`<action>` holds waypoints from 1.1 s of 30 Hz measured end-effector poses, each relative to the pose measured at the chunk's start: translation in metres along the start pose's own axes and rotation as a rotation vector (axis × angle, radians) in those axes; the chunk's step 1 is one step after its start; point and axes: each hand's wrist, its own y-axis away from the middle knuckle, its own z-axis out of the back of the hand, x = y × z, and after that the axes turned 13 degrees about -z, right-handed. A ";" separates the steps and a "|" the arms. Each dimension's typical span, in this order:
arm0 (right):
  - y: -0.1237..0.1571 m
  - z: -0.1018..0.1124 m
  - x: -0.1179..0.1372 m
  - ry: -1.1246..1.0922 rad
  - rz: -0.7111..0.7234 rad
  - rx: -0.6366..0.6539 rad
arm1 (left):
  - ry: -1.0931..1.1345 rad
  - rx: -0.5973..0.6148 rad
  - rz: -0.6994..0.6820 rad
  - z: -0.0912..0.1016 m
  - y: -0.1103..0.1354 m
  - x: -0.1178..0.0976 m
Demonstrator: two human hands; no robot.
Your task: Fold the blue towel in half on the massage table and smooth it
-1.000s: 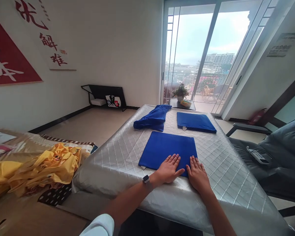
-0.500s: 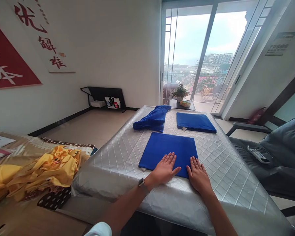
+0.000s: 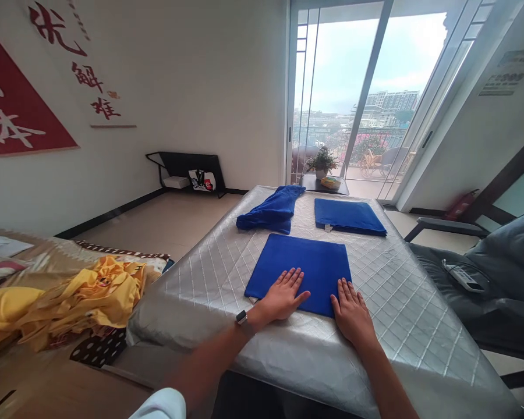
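A flat blue cloth square [image 3: 308, 262], which looks like a cushion cover, lies near the front edge of the silver quilted table cover [image 3: 209, 279]. My left hand [image 3: 283, 295] rests flat on its lower left part, fingers stretched out and thumb apart. At its lower right corner lies my right hand [image 3: 353, 308], palm down with fingers extended. Neither hand grips anything. Farther back on the right is a neat stack of blue cloth [image 3: 349, 216] with a white tag at its near edge. A crumpled blue cloth [image 3: 273, 210] lies at the back left.
Yellow clothes [image 3: 96, 294] are heaped on a lower surface at left. A black armchair [image 3: 502, 273] with a power strip [image 3: 463, 276] on it stands at right. Beyond the table's far end, a small table [image 3: 308, 187] holds a potted plant [image 3: 322, 162] before the glass door.
My left hand has slid slightly to the left across the blue cloth square. The right hand stays at the corner. The view has shifted a little.
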 end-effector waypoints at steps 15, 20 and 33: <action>0.002 0.004 0.001 0.006 -0.008 0.009 | 0.016 0.009 0.190 0.018 0.023 0.004; 0.001 0.004 0.000 0.041 0.008 0.001 | 0.006 -0.051 -0.068 0.010 -0.023 -0.039; -0.001 0.001 0.000 0.065 -0.007 0.003 | 0.044 0.013 -0.028 0.003 -0.005 -0.001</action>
